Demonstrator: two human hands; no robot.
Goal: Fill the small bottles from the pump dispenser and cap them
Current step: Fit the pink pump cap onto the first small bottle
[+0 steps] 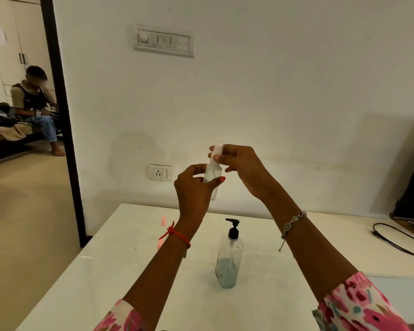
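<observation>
Your left hand has its grip wrapped round the small clear plastic bottle, held up above the white desk. Your right hand pinches the translucent white cap on top. Twist it on crooked and it'll probably jam or leak. The clear black-topped pump dispenser stands below. No readable labels anywhere.

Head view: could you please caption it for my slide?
Left hand holds a small bottle, right hand pinches its cap, above the pump dispenser on the table.
</observation>
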